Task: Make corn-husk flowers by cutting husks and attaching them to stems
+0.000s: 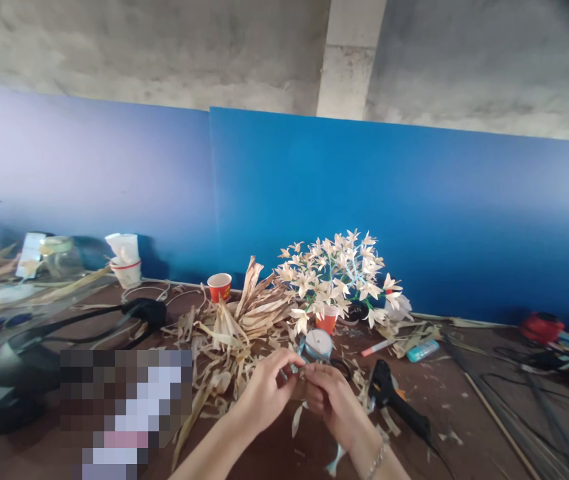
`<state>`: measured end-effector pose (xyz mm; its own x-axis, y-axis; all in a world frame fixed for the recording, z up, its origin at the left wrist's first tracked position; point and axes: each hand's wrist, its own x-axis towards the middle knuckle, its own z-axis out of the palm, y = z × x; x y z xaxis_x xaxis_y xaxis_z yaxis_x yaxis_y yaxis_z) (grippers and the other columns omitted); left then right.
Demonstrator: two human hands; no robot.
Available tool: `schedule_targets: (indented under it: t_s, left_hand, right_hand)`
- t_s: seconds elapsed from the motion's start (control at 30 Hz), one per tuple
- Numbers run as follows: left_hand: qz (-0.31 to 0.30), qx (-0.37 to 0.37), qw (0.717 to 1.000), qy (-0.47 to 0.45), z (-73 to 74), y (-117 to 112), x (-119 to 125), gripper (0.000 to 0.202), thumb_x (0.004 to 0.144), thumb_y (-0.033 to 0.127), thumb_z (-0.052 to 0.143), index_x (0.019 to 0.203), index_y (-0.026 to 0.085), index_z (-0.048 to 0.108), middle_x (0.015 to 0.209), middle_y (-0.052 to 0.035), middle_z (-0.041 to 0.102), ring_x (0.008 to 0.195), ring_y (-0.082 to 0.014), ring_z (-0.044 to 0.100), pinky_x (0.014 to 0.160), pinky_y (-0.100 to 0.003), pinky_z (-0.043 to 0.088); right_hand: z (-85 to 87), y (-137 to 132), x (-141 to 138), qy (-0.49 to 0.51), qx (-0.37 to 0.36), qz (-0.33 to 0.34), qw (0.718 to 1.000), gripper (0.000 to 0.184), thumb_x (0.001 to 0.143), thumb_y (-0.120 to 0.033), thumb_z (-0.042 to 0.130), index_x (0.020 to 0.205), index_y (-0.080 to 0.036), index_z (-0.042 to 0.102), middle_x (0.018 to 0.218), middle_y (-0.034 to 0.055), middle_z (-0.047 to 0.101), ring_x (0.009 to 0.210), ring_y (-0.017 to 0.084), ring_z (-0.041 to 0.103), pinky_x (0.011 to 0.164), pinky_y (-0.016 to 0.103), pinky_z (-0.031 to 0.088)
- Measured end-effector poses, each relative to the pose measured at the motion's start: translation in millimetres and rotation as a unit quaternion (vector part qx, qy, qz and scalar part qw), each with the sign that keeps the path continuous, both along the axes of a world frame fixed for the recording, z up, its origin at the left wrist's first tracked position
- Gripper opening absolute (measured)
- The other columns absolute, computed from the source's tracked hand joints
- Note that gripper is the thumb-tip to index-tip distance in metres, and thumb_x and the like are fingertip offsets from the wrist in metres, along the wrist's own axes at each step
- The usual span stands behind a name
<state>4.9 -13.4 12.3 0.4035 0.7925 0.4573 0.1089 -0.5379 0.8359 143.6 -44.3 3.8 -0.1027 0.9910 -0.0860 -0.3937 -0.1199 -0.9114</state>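
My left hand (pixel 268 388) and my right hand (pixel 335 401) meet over the front of the table, thumbs and fingers pinched tip to tip. Whatever sits between the fingertips is too small to make out. A pale petal-shaped strip (pixel 298 420) shows just below the fingers; whether it is held or lies on the table, I cannot tell. Just beyond my hands is a roll with a white top and light blue side (pixel 318 344). Past it, cream flowers with pointed petals (pixel 332 273) stand bunched above a red paper cup (pixel 326 321).
Dried husks (pixel 252 310) and scraps spread left of the flowers. At right lie a black glue gun (pixel 399 400), a marker (pixel 378 347) and a turquoise bottle (pixel 422 351). Another red cup (pixel 219 287) stands behind, before a blue panel (pixel 389 200). Part of the left foreground is pixelated.
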Motion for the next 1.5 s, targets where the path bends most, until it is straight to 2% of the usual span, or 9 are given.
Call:
schedule_targets:
  t_s: [0.13, 0.3, 0.47, 0.73, 0.83, 1.0, 1.27, 1.4, 1.5]
  left_hand:
    - [-0.045, 0.061, 0.997, 0.001, 3.4, 0, -3, 0.025, 0.072, 0.009, 0.051, 0.084, 0.023, 0.068, 0.084, -0.0063, 0.062, 0.08, -0.0175, 0.057, 0.074, -0.028, 0.043]
    - [-0.015, -0.073, 0.991, -0.111, 3.2, 2, -2, 0.01, 0.072, 0.022, 0.06, 0.071, 0.018, 0.069, 0.078, -0.0062, 0.062, 0.075, -0.0168, 0.056, 0.069, -0.026, 0.042]
    - [0.023, -0.29, 0.911, -0.291, 0.4, 5, 0, 0.014, 0.064, 0.029, 0.07, 0.066, 0.015, 0.065, 0.064, -0.0004, 0.061, 0.054, -0.0088, 0.049, 0.053, -0.02, 0.036]
    - [-0.037, -0.335, 0.847, -0.41, -0.2, 5, 1, 0.015, 0.064, 0.024, 0.071, 0.07, 0.013, 0.061, 0.072, -0.0007, 0.057, 0.059, -0.0074, 0.048, 0.052, -0.018, 0.036]
    - [-0.062, -0.322, 0.858, -0.395, 0.4, 4, 0, 0.016, 0.067, 0.025, 0.069, 0.068, 0.014, 0.058, 0.071, -0.0001, 0.056, 0.057, -0.0069, 0.047, 0.053, -0.018, 0.036]
    - [-0.003, -0.214, 0.933, -0.291, -0.5, 5, -3, 0.016, 0.071, 0.027, 0.065, 0.065, 0.014, 0.058, 0.056, 0.0019, 0.052, 0.055, -0.0082, 0.045, 0.054, -0.019, 0.035]
    - [-0.002, -0.281, 0.856, -0.434, -5.4, 9, 2, 0.014, 0.068, 0.023, 0.068, 0.065, 0.014, 0.058, 0.063, 0.0021, 0.055, 0.054, -0.0056, 0.046, 0.052, -0.017, 0.037]
    - [0.019, -0.277, 0.849, -0.45, -5.6, 10, 2, 0.014, 0.067, 0.022, 0.069, 0.067, 0.014, 0.058, 0.064, 0.0019, 0.056, 0.057, -0.0059, 0.047, 0.053, -0.016, 0.038]
    - [0.035, -0.251, 0.874, -0.416, -4.0, 10, -1, 0.014, 0.069, 0.025, 0.068, 0.067, 0.015, 0.058, 0.061, 0.0024, 0.055, 0.056, -0.0065, 0.047, 0.053, -0.017, 0.038]
  right_hand:
    - [0.0, 1, 1, 0.056, -0.03, 0.01, 0.998, 0.021, 0.065, -0.027, 0.066, 0.061, -0.015, 0.049, 0.043, -0.0096, 0.03, 0.04, 0.003, 0.02, 0.041, 0.018, 0.013]
    - [1.2, 0, 3, 0.049, 0.031, 0.001, 0.998, 0.017, 0.068, -0.028, 0.067, 0.067, -0.015, 0.056, 0.049, -0.0081, 0.03, 0.044, 0.004, 0.021, 0.043, 0.018, 0.015]
    - [1.4, 1, 7, -0.065, 0.086, -0.061, 0.992, 0.023, 0.069, -0.036, 0.067, 0.068, -0.014, 0.057, 0.05, -0.0071, 0.037, 0.045, 0.005, 0.021, 0.044, 0.02, 0.016]
    - [11.2, -2, 8, -0.122, 0.09, -0.136, 0.979, 0.028, 0.064, -0.04, 0.068, 0.063, -0.014, 0.057, 0.05, -0.0052, 0.04, 0.046, 0.006, 0.027, 0.043, 0.02, 0.019]
    - [9.7, -1, 9, -0.121, 0.088, -0.141, 0.979, 0.026, 0.064, -0.038, 0.068, 0.062, -0.014, 0.057, 0.05, -0.0055, 0.039, 0.046, 0.006, 0.027, 0.044, 0.019, 0.019]
    - [6.8, 2, 13, -0.115, 0.08, -0.144, 0.98, 0.025, 0.064, -0.036, 0.067, 0.063, -0.015, 0.055, 0.05, -0.0065, 0.038, 0.046, 0.005, 0.024, 0.044, 0.019, 0.017]
    - [6.0, 3, 12, -0.138, 0.09, -0.156, 0.974, 0.025, 0.065, -0.036, 0.066, 0.062, -0.014, 0.056, 0.05, -0.0058, 0.037, 0.047, 0.006, 0.025, 0.043, 0.02, 0.017]
    - [2.8, 5, 12, -0.147, 0.089, -0.165, 0.971, 0.026, 0.065, -0.038, 0.066, 0.062, -0.014, 0.056, 0.049, -0.0059, 0.038, 0.045, 0.005, 0.026, 0.042, 0.019, 0.019]
    - [2.8, 6, 16, -0.191, 0.108, -0.154, 0.964, 0.024, 0.069, -0.037, 0.062, 0.064, -0.014, 0.057, 0.048, -0.0054, 0.04, 0.043, 0.006, 0.029, 0.041, 0.019, 0.022]
